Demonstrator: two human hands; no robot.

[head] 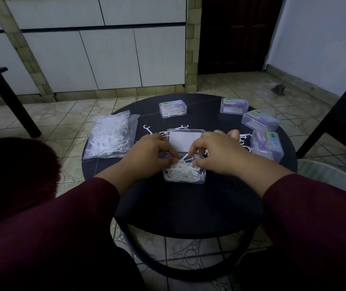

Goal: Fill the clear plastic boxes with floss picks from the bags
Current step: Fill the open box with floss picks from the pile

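Observation:
An open clear plastic box (184, 179) sits mid-table, heaped with white floss picks (182, 170), its lid (185, 140) standing up behind. My left hand (154, 153) and my right hand (216, 151) hover over the box, fingers curled, pinching floss picks at the top of the heap. A clear bag (110, 137) full of floss picks lies at the left. Loose floss picks (149, 128) are scattered behind the lid. A shut box (173, 108) with picks inside stands at the back.
Three shut clear boxes stand along the right of the round black table (188, 208): one at the back (234, 105), one lower (260, 120), one nearest (266, 144). A dark chair (340, 118) is at the right, a dark bench (4, 91) at the left.

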